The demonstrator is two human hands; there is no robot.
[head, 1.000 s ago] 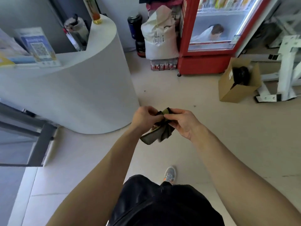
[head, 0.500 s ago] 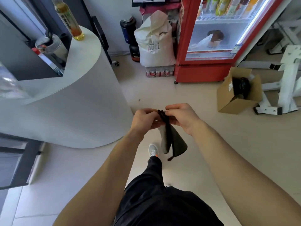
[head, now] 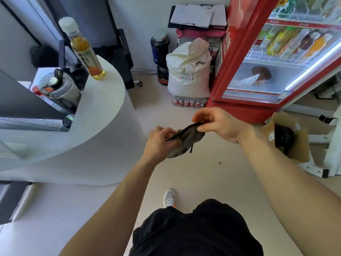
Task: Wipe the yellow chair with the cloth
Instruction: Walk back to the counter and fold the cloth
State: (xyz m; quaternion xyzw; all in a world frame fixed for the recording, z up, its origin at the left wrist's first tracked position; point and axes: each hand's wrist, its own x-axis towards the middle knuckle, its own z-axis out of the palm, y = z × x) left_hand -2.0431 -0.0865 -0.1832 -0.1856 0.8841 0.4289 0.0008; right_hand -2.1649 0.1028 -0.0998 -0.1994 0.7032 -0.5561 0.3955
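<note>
Your left hand (head: 160, 143) and right hand (head: 219, 124) both pinch the dark grey, black-edged cloth (head: 186, 139) (stretched between them), held just in front of the red glass-door fridge (head: 238, 58), above the floor.

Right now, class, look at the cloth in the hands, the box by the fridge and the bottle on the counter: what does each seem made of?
Cloth: soft grey fabric with dark edging; it sags and folds between the left hand and right hand.
Box: brown cardboard, matte, flaps bent open.
Bottle: clear, amber liquid showing through; probably plastic, possibly glass.
</note>
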